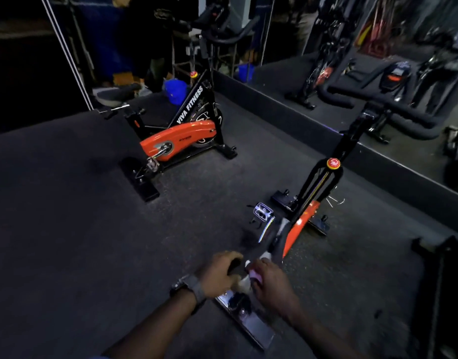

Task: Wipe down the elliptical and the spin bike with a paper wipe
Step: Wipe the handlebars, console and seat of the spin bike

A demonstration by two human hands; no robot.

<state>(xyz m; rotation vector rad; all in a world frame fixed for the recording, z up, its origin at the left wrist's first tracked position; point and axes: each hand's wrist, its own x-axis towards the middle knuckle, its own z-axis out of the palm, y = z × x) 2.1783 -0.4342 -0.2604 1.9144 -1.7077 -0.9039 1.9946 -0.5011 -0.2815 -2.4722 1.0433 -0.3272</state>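
A black and orange spin bike (301, 224) stands right below me, its handlebars (393, 117) at the right and its rear base bar (251, 325) at the bottom. My left hand (218, 273), with a watch on the wrist, is closed around the dark saddle end of the bike. My right hand (271, 283) presses a pale paper wipe (255, 274) against the same spot, fingers curled over it. The saddle itself is mostly hidden and blurred under both hands.
A second orange spin bike (178, 141) marked VIVA FITNESS stands on the dark floor mat at centre left. A mirror wall (326, 73) runs along the right behind a low black ledge. A blue bucket (174, 90) sits behind the far bike.
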